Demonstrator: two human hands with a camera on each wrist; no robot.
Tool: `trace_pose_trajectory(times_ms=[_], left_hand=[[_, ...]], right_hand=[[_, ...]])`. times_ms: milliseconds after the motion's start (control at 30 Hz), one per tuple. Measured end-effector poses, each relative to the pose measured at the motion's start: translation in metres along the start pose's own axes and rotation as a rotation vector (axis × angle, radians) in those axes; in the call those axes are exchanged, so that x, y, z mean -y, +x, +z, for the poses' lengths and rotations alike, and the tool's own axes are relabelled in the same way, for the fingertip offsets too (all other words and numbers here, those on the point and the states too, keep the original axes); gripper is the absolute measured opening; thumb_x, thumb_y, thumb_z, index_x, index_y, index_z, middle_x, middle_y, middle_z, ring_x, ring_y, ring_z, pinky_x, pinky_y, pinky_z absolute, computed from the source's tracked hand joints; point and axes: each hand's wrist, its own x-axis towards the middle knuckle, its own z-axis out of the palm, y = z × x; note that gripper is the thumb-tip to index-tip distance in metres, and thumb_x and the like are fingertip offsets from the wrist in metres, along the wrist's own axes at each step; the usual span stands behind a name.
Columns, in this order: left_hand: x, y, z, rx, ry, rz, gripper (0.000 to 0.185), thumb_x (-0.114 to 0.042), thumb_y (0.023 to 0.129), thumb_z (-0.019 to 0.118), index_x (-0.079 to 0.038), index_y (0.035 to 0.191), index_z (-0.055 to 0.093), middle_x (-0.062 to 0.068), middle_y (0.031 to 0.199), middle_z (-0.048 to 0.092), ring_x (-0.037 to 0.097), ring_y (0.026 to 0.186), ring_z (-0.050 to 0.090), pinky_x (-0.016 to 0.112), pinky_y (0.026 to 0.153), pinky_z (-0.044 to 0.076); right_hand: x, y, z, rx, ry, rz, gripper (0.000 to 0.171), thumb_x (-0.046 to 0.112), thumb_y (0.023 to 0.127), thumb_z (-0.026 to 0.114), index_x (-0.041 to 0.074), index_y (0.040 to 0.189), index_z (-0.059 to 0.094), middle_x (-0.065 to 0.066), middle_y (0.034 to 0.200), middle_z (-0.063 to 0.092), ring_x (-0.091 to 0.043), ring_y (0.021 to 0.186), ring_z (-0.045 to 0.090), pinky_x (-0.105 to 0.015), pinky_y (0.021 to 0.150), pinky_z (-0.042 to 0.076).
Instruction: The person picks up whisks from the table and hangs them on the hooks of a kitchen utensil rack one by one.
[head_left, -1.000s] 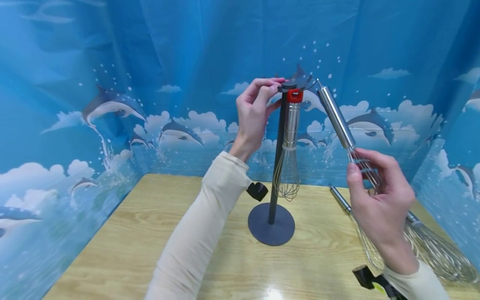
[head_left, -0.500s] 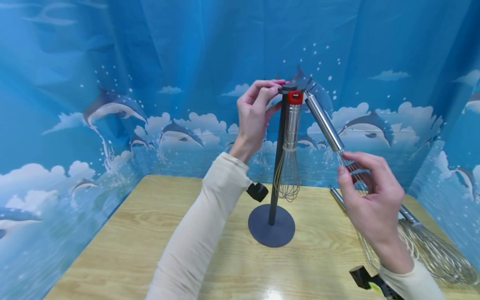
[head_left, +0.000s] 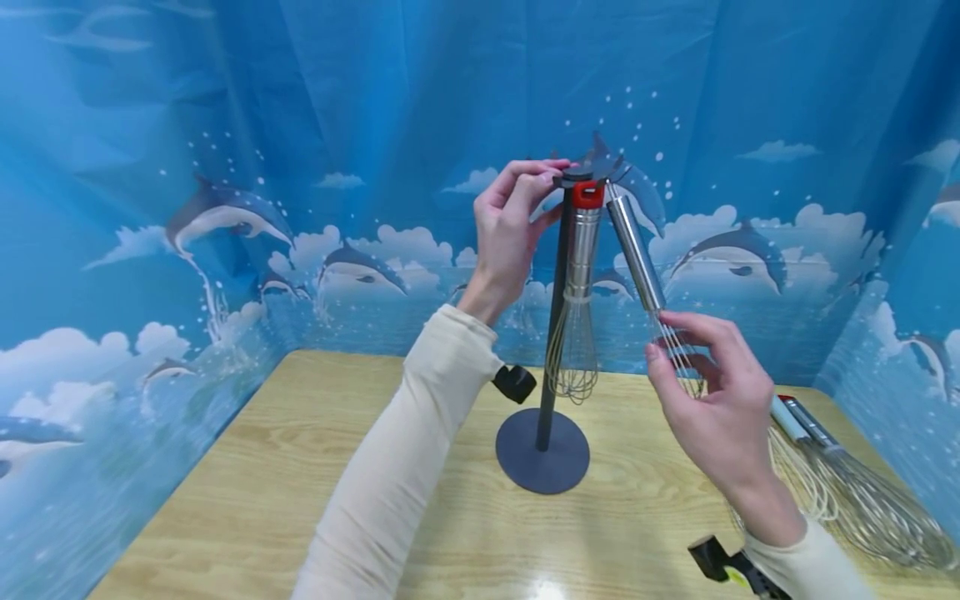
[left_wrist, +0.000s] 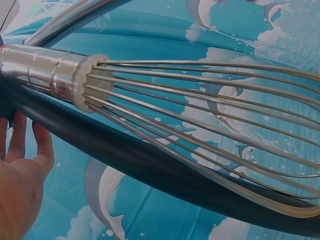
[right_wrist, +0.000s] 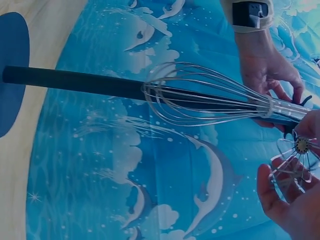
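Note:
A dark stand (head_left: 542, 450) with a round base and hooks at its top stands upright on the table. My left hand (head_left: 502, 229) pinches the edge of the stand's top with thumb and fingers. From one hook hangs a whisk with a red cap (head_left: 579, 258), its wires beside the pole; it fills much of the left wrist view. My right hand (head_left: 720, 392) grips a second, steel-handled whisk (head_left: 636, 250) by its wires. That whisk tilts, handle up, its loop end right at a hook to the right of the red cap. In the right wrist view my right hand's fingers (right_wrist: 272, 192) curl around its wires.
Several more whisks (head_left: 870, 492) lie at the table's right side, one with a pale blue handle, partly hidden by my right forearm. A blue dolphin-print curtain (head_left: 420, 100) hangs behind the wooden table (head_left: 300, 467).
My right hand has moved left and slightly down with the steel-handled whisk, whose loop end came in from beyond the hook's tip. The left hand and stand stay put.

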Motion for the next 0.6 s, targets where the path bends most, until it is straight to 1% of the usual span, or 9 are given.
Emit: trace_pose_trajectory(times_ms=[100, 167, 233, 333, 467, 600], left_hand=[[0.000, 0.000, 0.000, 0.004, 0.001, -0.001, 0.018, -0.012, 0.102, 0.049, -0.014, 0.099, 0.067, 0.028, 0.130, 0.062, 0.024, 0.119, 0.067, 0.043, 0.103, 0.057], [-0.001, 0.000, 0.000, 0.007, 0.001, 0.000, 0.018, -0.012, 0.102, 0.049, -0.013, 0.100, 0.067, 0.029, 0.130, 0.061, 0.025, 0.119, 0.067, 0.044, 0.103, 0.057], [-0.001, 0.000, 0.001, 0.009, -0.002, -0.002, 0.018, -0.011, 0.102, 0.049, -0.011, 0.100, 0.067, 0.029, 0.130, 0.061, 0.026, 0.120, 0.066, 0.044, 0.103, 0.057], [-0.002, 0.000, 0.002, 0.000, -0.025, -0.022, 0.018, -0.009, 0.103, 0.048, -0.007, 0.101, 0.066, 0.029, 0.130, 0.061, 0.028, 0.121, 0.066, 0.043, 0.102, 0.057], [-0.002, -0.001, 0.002, -0.016, -0.060, -0.061, 0.018, -0.007, 0.103, 0.047, -0.007, 0.099, 0.065, 0.027, 0.129, 0.063, 0.028, 0.121, 0.067, 0.041, 0.101, 0.058], [-0.001, 0.000, 0.002, -0.012, -0.052, -0.057, 0.019, -0.008, 0.102, 0.046, -0.011, 0.098, 0.065, 0.028, 0.132, 0.063, 0.030, 0.123, 0.067, 0.042, 0.103, 0.057]], right_hand=[[-0.002, -0.003, 0.003, 0.040, -0.024, 0.040, 0.049, -0.017, 0.084, 0.069, -0.001, 0.131, 0.064, 0.006, 0.121, 0.064, -0.003, 0.101, 0.065, -0.007, 0.083, 0.054], [-0.004, -0.005, 0.005, 0.060, -0.033, 0.052, 0.052, -0.018, 0.084, 0.070, -0.001, 0.132, 0.063, 0.002, 0.122, 0.066, 0.000, 0.104, 0.065, -0.008, 0.085, 0.054], [-0.007, -0.006, 0.007, 0.076, -0.033, 0.061, 0.052, -0.017, 0.084, 0.071, -0.001, 0.133, 0.061, -0.006, 0.121, 0.067, 0.003, 0.106, 0.065, -0.009, 0.087, 0.054], [-0.012, -0.007, 0.010, 0.087, -0.025, 0.063, 0.052, -0.016, 0.084, 0.071, -0.002, 0.133, 0.059, -0.017, 0.120, 0.066, 0.004, 0.109, 0.065, -0.009, 0.090, 0.054], [-0.019, -0.010, 0.013, 0.092, -0.026, 0.090, 0.050, -0.013, 0.085, 0.073, -0.002, 0.132, 0.059, -0.016, 0.120, 0.066, 0.005, 0.111, 0.063, -0.008, 0.091, 0.053], [-0.024, -0.012, 0.015, 0.102, -0.029, 0.108, 0.050, -0.012, 0.085, 0.074, -0.002, 0.132, 0.059, -0.016, 0.120, 0.067, 0.006, 0.112, 0.063, -0.008, 0.090, 0.053]])
